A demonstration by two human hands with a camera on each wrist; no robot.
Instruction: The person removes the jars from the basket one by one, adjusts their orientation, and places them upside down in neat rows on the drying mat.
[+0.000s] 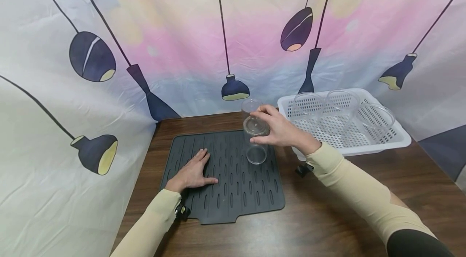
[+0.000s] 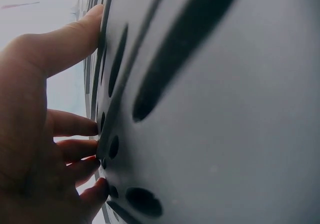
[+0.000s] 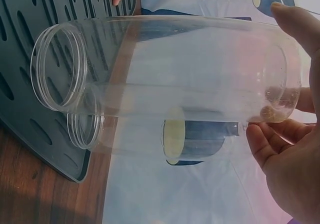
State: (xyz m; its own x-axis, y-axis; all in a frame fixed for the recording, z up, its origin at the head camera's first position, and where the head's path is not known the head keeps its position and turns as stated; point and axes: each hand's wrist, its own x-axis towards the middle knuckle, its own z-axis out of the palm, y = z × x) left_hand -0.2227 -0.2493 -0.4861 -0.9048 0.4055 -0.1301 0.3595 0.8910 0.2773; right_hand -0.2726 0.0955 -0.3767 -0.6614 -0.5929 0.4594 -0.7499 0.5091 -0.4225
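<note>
A clear plastic jar (image 1: 256, 150) is in my right hand (image 1: 280, 129), gripped between thumb and fingers around its base end. It stands mouth down, with its threaded rim (image 3: 59, 68) at the dark grey drying mat (image 1: 218, 204). Right behind it, a second clear jar (image 1: 251, 104) is also mouth down at the mat's far right corner; in the right wrist view the two overlap. My left hand (image 1: 193, 173) rests on the left part of the mat, fingers straight and thumb spread. In the left wrist view its fingertips (image 2: 100, 186) touch the slotted surface.
A white perforated basket (image 1: 386, 148) stands on the right of the brown wooden table (image 1: 309, 216), with several clear jars (image 1: 375, 117) in it. A printed cloth (image 1: 182, 47) with lamp drawings hangs behind the table and along its left side.
</note>
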